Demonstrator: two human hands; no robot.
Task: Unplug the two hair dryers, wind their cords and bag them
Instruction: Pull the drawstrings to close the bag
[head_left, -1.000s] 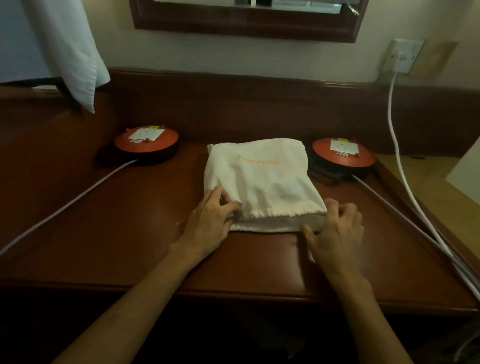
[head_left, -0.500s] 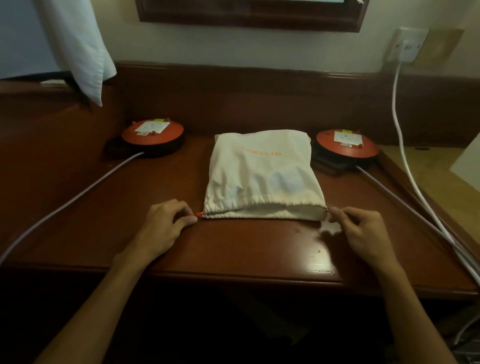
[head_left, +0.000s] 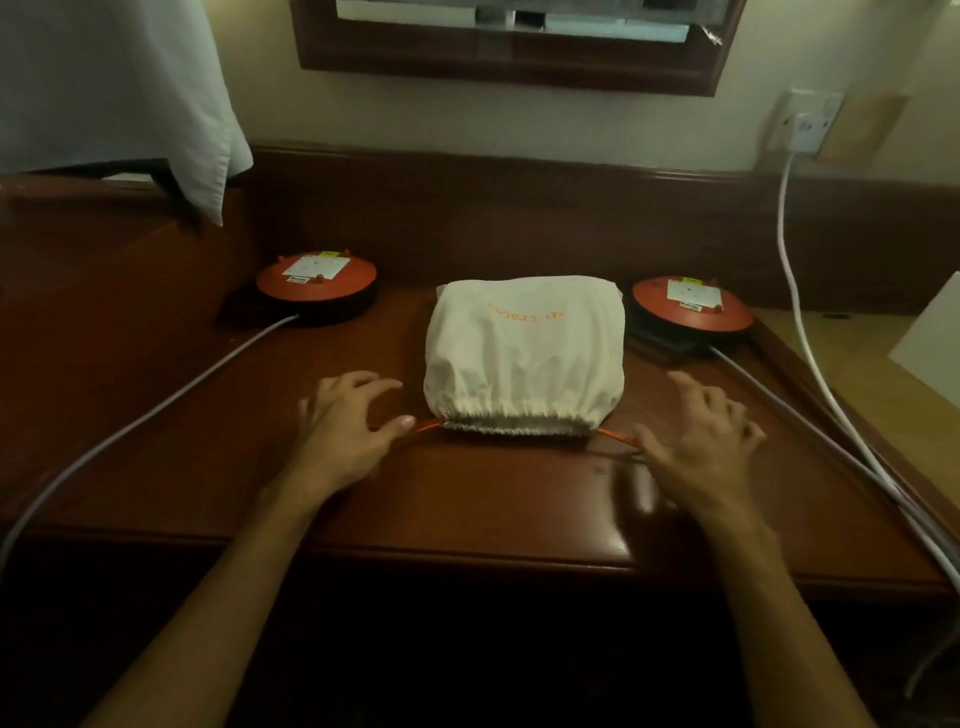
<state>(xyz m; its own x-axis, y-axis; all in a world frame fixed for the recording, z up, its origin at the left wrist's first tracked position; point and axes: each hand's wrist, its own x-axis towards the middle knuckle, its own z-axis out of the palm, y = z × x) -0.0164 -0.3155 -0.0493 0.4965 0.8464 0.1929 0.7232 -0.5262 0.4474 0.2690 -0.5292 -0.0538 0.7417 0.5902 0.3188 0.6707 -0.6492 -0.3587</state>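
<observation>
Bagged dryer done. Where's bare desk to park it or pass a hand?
Bare wood lies between the left hand, the left cable and the left orange reel. The front strip of the desk is bare too. Crowded: the bag nearly meets the right orange reel, with cables along the right edge.

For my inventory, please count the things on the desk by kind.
Orange cable reels: 2
White drawstring bags: 1
Grey cables lying over the desk: 2
Total: 5
</observation>
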